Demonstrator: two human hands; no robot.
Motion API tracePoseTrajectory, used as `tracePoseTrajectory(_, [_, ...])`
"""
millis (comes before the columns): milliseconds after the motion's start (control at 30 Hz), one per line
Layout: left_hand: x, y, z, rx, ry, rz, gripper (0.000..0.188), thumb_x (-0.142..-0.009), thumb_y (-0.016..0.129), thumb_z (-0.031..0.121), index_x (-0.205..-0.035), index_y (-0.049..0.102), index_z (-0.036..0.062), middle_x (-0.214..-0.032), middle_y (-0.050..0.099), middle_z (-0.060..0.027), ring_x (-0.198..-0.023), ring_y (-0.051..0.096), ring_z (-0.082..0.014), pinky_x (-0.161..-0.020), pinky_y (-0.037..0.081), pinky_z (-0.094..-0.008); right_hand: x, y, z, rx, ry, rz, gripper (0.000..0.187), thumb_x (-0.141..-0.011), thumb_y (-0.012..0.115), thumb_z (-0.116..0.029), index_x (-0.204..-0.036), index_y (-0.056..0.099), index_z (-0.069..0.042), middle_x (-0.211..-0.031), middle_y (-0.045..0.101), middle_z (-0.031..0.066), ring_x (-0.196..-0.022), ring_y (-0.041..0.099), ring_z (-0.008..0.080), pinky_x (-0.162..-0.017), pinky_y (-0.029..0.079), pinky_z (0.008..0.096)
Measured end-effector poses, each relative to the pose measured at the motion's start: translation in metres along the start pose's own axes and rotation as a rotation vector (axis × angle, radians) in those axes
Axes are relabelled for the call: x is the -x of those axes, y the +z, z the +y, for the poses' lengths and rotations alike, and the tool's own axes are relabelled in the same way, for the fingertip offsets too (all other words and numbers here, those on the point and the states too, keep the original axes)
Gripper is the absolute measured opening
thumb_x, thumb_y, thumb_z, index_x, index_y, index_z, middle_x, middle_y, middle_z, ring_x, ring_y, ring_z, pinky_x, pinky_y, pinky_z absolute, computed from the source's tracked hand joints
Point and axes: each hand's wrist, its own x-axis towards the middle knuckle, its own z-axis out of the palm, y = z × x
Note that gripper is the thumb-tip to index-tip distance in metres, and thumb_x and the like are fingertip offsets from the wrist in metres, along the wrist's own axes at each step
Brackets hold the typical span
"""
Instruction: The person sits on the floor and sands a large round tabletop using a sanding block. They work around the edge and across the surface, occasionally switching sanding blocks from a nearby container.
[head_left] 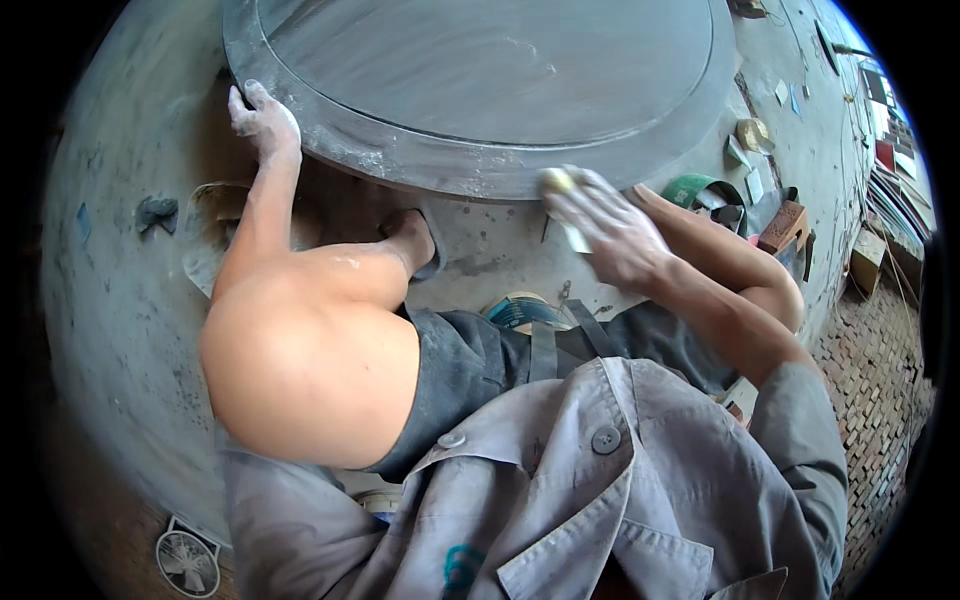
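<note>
Grey floor (120, 290) fills most of the view, bending at the rim. Big round grey panel (490, 90) is straight ahead of the person, far side cut off by the top edge; it has a wide border w/ a groove inside it, plus whitish dust & scuffs. Next, grey jacket (580, 480) w/ 2 buttons visible, then dark shorts (460, 350), btwn 2 bent bare knees. Brick paving (870, 420) is lower R. R hand (622, 235), dusty & blurred, is at panel's near edge, R of centre, fingers long & close together; a pale piece (577, 239) shows under it, can't tell if pinched or just pressed flat. L hand (268, 125), also dusty, is at the outer edge on the L, fingers slightly spread. Smaller stuff: fan (187, 562) lower L, green container (685, 188) R of R hand, reddish brick (783, 227) nr it, dark lump (157, 213) far L.
</note>
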Motion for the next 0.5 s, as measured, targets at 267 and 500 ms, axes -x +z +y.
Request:
tracePoseTrajectory(267, [-0.002, -0.006, -0.010, -0.037, 0.014, 0.026, 0.059, -0.103, 0.050, 0.034, -0.140, 0.046, -0.0113, -0.137, 0.054, -0.0326, -0.127, 0.055, -0.0417, -0.106, 0.045, -0.0429, -0.092, 0.010, -0.066, -0.107, -0.078, 0.108, 0.062, -0.092, 0.051, -0.019, -0.149, 0.040, 0.005, -0.157, 0.037, 0.0218, -0.151, 0.028, 0.0311, -0.127, 0.016, 0.0443])
tracePoseTrajectory(500, [-0.001, 0.002, -0.001, 0.007, 0.022, 0.021, 0.058, -0.103, 0.051, 0.035, -0.140, 0.047, -0.0101, -0.137, 0.055, -0.0322, -0.124, 0.058, -0.0410, -0.105, 0.047, -0.0420, -0.043, 0.002, -0.039, -0.085, 0.022, 0.058, 0.061, -0.087, 0.059, -0.010, -0.144, 0.046, 0.008, -0.152, 0.042, 0.0272, -0.146, 0.036, 0.0363, -0.125, 0.022, 0.0483])
